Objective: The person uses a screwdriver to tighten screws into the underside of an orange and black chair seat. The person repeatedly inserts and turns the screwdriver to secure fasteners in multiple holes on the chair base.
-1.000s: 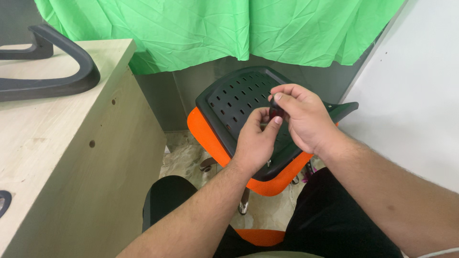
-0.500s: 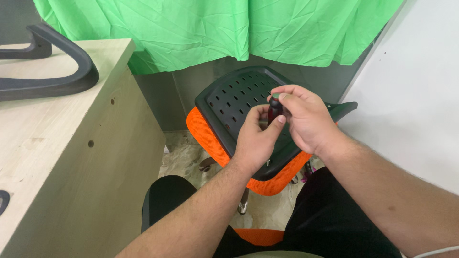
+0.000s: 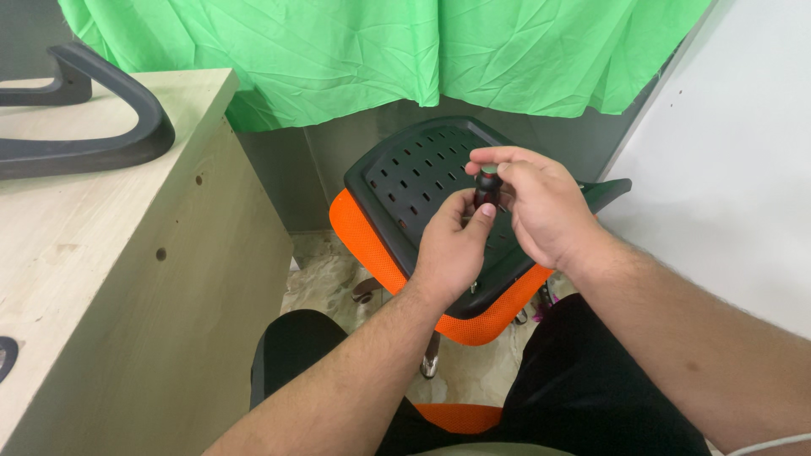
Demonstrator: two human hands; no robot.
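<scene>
Two hands meet over the black chair [image 3: 422,173]: my left hand [image 3: 452,249] pinches the small dark bottle's [image 3: 486,192] body, my right hand [image 3: 541,207] closes round its cap. It looks light, rigid, likely slippery; best gripped low on the body.

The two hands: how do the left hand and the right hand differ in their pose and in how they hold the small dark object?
The left hand sits lower, its thumb pressed up against the side of the small dark object; the right hand sits higher, with fingers curled over the object's top. The left hand shows its back to the camera with its fingers hidden behind; the right hand's fingers arch in plain sight. Both touch the object, above the black perforated chair panel.
</scene>
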